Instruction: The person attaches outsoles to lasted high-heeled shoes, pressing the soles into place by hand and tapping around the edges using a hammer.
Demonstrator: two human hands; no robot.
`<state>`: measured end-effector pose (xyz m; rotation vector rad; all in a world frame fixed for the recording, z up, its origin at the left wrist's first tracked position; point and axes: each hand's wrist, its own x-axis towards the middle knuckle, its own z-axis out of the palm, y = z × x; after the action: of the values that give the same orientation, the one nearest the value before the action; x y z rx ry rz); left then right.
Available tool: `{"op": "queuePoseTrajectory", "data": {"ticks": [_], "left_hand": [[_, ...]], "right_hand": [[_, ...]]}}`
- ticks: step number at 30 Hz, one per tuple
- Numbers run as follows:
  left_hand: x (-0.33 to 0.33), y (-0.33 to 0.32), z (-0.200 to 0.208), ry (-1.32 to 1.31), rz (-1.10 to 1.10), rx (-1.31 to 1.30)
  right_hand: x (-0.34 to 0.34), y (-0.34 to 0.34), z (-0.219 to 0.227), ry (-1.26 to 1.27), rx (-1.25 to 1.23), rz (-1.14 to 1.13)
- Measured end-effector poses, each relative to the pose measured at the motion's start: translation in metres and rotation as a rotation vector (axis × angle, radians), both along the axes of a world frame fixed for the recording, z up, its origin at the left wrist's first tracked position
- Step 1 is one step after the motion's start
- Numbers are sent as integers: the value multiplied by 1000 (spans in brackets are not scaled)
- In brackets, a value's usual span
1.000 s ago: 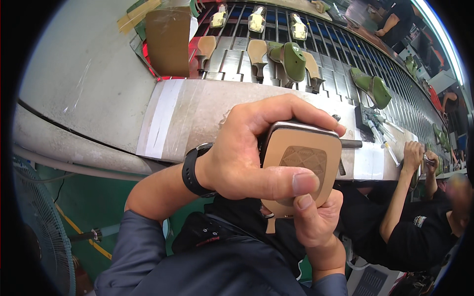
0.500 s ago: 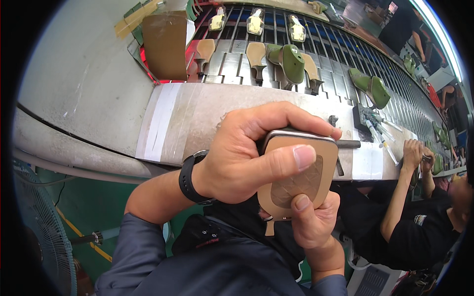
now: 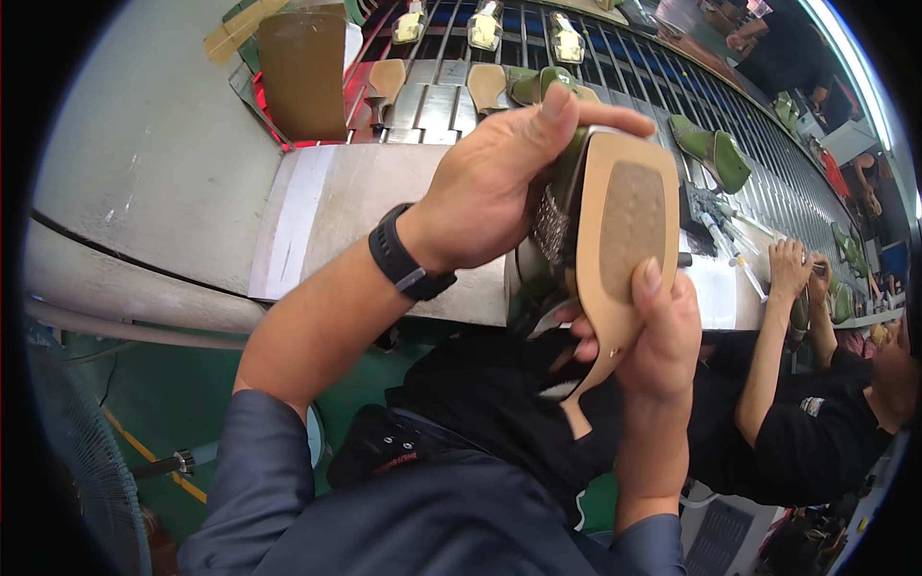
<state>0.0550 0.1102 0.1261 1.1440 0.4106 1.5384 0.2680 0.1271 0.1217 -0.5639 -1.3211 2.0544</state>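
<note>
A heeled shoe with a tan sole (image 3: 639, 216) is held upright over the bench edge, its sole toward me and toe up. Part of a green shoe last (image 3: 528, 274) shows behind its left side, next to a glittery strap (image 3: 550, 226). My right hand (image 3: 663, 336) grips the narrow waist, thumb on the sole and fingers behind. At the toe, my left hand (image 3: 490, 187) has its thumb raised off the sole and its fingers stretched along the far side; how firmly they touch is hidden.
Beyond the bench (image 3: 384, 211) runs a roller conveyor (image 3: 437, 106) carrying tan soles (image 3: 485, 84), wrapped parts (image 3: 485, 29) and a green last (image 3: 711, 154). Syringe-like tubes (image 3: 725, 235) lie at right, near a co-worker's hands (image 3: 792, 274). A fan (image 3: 82, 451) stands at lower left.
The shoe has moved up and away from me and tipped more upright, showing its full sole. My left thumb has lifted off the sole; my right hand has kept its grip.
</note>
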Motion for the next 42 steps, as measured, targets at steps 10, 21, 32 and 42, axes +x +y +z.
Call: {"op": "queuePoseTrajectory", "data": {"ticks": [10,21,32,42], "left_hand": [[7,18,-7,186,203,136],[11,-8,-10,246,297,265],[9,-95,13,341,424,73],[-1,-119,40,482,573,-91]], "right_hand": [[5,23,-7,49,115,-17],[7,10,-3,-33,206,-27],[0,-61,2,-197,520,11],[-20,-79,-12,-277,818,38]]}}
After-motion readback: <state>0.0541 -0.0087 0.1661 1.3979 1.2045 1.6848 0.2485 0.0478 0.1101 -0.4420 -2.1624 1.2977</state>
